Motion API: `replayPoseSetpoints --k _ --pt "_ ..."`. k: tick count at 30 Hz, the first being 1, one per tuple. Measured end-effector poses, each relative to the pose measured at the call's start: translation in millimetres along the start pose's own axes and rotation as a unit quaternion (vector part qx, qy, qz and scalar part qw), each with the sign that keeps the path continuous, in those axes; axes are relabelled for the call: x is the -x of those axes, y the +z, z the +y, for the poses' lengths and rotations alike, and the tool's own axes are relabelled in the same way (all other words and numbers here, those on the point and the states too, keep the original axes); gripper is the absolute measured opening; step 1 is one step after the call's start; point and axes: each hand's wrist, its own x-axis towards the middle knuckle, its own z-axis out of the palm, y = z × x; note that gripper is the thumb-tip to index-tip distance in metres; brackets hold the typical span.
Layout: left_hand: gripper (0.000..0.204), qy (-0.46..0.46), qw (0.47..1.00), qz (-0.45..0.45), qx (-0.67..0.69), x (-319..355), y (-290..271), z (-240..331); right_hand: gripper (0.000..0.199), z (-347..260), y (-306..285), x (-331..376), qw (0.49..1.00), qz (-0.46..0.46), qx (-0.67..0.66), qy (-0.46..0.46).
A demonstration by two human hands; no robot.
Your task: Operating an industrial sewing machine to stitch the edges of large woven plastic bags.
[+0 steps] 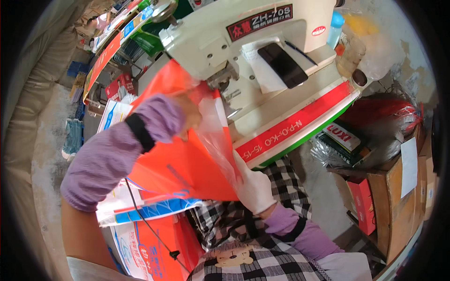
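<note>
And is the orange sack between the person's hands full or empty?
Looks empty: the orange sack appears flat, without bulges, between left hand and right hand.

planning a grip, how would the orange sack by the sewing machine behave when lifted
The orange plastic sack is probably floppy, bent between the left hand and gloved right hand. It looks thin, so likely light for its size. The shiny clear film along its edge may be slippery.

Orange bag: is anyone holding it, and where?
The right hand holds the orange bag by its right edge; the left hand, over it, is too blurred to tell.
</note>
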Motion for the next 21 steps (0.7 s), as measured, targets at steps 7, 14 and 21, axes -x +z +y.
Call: replayPoseSetpoints --k 7,14,21 --pt "0.019 -0.052 0.975 -0.165 0.143 -11.5 -12.0 167.0 0.052 -18.2 17.5 -134.8 0.972 -0.027 0.232 -0.005" --pt "0.023 -0.079 0.996 -0.032 0.038 -49.4 -19.6 139.7 0.069 11.2 18.3 -135.9 0.978 0.026 0.209 -0.006" --pt "0.022 -0.086 0.966 -0.086 0.228 -7.9 55.4 207.1 0.068 8.2 7.3 -68.6 0.997 -0.068 0.030 0.029"
